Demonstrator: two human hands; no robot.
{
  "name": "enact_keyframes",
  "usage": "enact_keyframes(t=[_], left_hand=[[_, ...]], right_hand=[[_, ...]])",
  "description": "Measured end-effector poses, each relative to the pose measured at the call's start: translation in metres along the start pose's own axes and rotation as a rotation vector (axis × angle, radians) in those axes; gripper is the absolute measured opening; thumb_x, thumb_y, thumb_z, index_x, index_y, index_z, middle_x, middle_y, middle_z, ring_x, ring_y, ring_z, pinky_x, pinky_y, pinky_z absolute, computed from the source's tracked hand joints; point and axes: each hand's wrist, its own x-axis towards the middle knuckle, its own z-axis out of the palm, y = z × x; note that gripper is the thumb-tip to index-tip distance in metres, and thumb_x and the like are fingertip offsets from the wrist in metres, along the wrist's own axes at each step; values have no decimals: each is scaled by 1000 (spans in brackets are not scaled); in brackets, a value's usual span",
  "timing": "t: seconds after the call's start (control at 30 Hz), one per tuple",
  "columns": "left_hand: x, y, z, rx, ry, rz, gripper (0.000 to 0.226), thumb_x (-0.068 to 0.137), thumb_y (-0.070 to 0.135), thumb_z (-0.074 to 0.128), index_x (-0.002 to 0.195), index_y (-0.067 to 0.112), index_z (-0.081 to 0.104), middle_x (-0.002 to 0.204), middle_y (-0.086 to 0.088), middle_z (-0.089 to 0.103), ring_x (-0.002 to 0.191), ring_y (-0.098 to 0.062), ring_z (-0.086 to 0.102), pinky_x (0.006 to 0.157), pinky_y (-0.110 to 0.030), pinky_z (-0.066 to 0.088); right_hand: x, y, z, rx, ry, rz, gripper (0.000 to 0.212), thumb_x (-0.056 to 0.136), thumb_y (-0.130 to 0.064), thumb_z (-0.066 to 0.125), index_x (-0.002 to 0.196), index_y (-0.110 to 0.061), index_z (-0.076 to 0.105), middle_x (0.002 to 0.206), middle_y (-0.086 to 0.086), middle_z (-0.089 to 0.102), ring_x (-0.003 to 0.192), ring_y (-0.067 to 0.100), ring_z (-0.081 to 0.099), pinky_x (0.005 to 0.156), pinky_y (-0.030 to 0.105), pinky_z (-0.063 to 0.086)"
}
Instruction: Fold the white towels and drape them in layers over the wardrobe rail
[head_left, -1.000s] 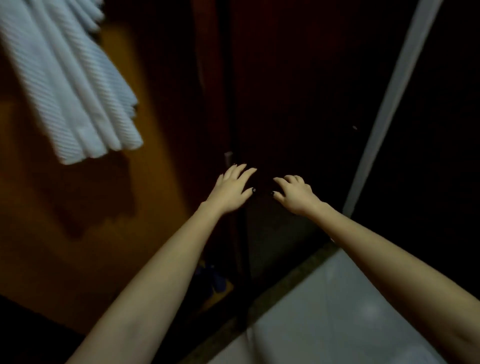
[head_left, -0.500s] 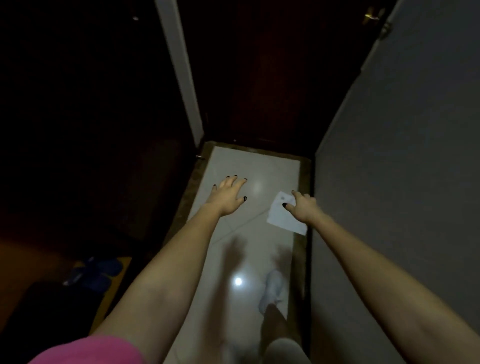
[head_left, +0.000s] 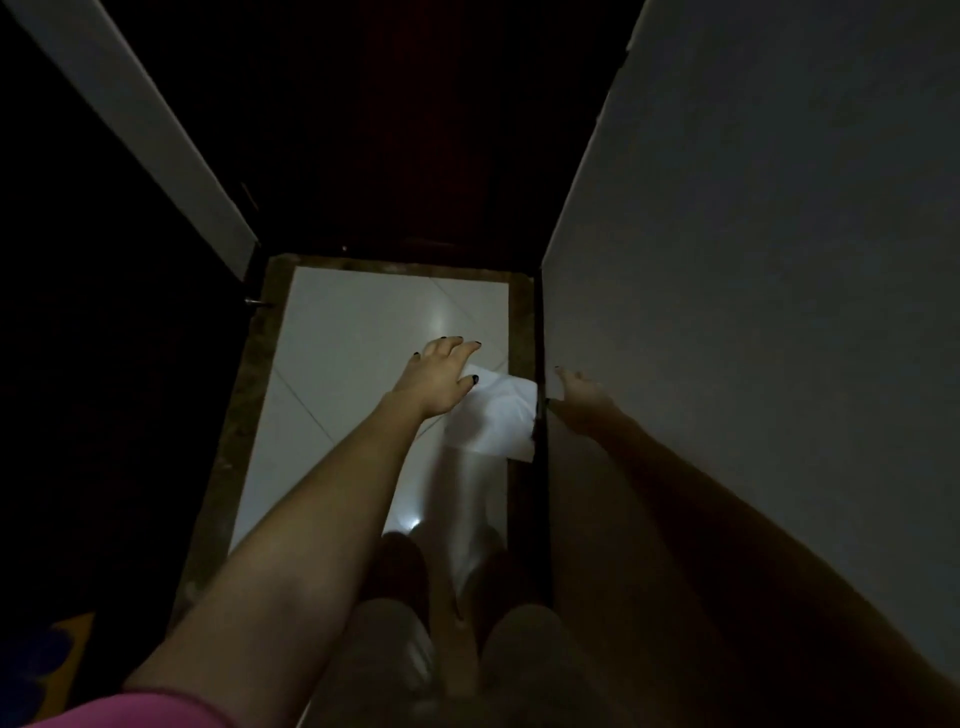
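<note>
Hands first: left hand (head_left: 439, 379) at centre frame, fingers spread, holding nothing; right hand (head_left: 582, 392) just right of it, deep in shadow against the plain grey wall (head_left: 753, 312), fingers loosely out, apparently gripping nothing. No white towel surely in view, nor any wardrobe rail. Only a flat white rectangular sheet (head_left: 501, 423) on the glossy white tiled floor (head_left: 353, 364), partly covered by the left hand in the picture; cloth or paper, impossible to tell.

Likely to go wrong: taking that sheet for a towel, slipping on the shiny tile, or knocking knuckles on the wall in so narrow and dim a passage.

Around: dark door (head_left: 415, 130) at top centre, white door frame (head_left: 156, 130) upper left, brown stone floor border (head_left: 249, 415), person's legs (head_left: 395, 649) lower centre, pink garment edge (head_left: 156, 712) and blue-and-yellow shape (head_left: 57, 654) lower left. Crowding the right arm: the wall.
</note>
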Motion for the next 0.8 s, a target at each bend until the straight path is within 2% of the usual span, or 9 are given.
enact_keyframes(t=[0.13, 0.23, 0.37, 0.47, 0.53, 0.63, 0.7, 0.8], left_hand=[[74, -35, 52, 36, 4, 89, 50, 100, 27, 45, 148, 20, 34, 153, -8, 35, 140, -25, 29, 114, -41, 28], [138, -69, 104, 54, -18, 96, 50, 100, 27, 46, 148, 20, 35, 152, -8, 37, 139, -26, 32, 112, -43, 31], [235, -116, 183, 74, -37, 117, 50, 100, 29, 48, 147, 20, 36, 151, -8, 37, 140, -27, 31, 112, -45, 30], [305, -151, 247, 14, -12, 109, 48, 100, 28, 48, 146, 19, 39, 148, -9, 41, 136, -27, 35, 108, -41, 36], [346, -170, 292, -39, -5, 72, 47, 100, 28, 47, 145, 19, 40, 147, -10, 41, 133, -28, 38, 104, -41, 39], [399, -195, 359, -116, 38, -23, 48, 100, 30, 49, 145, 17, 40, 146, -11, 41, 132, -29, 40, 103, -41, 39], [425, -212, 397, -170, 47, -109, 54, 98, 33, 52, 146, 14, 36, 145, -14, 42, 131, -31, 40, 103, -42, 38], [459, -245, 448, -299, 48, -253, 62, 94, 35, 59, 144, 8, 34, 140, -19, 44, 127, -36, 43, 100, -43, 39]], right_hand=[[91, 24, 40, -24, -52, -40, 53, 99, -32, 51, 146, -9, 38, 141, 16, 47, 129, 37, 47, 105, 41, 37], [164, 40, 74, -44, -67, -23, 56, 98, -29, 50, 148, -12, 33, 148, 17, 40, 135, 37, 40, 110, 45, 33], [280, 77, 144, -76, 4, -64, 59, 100, -34, 47, 152, -13, 28, 152, 16, 37, 137, 35, 37, 111, 48, 34], [366, 105, 196, -32, -4, -20, 61, 102, -32, 46, 153, -9, 23, 155, 18, 31, 140, 34, 32, 115, 45, 28], [415, 120, 229, 29, 19, -3, 59, 103, -30, 45, 152, -5, 23, 153, 18, 33, 138, 34, 35, 113, 39, 28], [480, 137, 282, 145, 80, 31, 57, 101, -34, 48, 146, -2, 33, 139, 19, 48, 125, 34, 49, 99, 36, 39], [518, 143, 315, 216, 78, 43, 60, 100, -37, 49, 147, -3, 31, 142, 19, 45, 127, 35, 46, 103, 39, 39], [565, 156, 348, 196, 102, 53, 68, 100, -43, 48, 153, -9, 21, 156, 16, 28, 140, 35, 31, 114, 46, 29]])
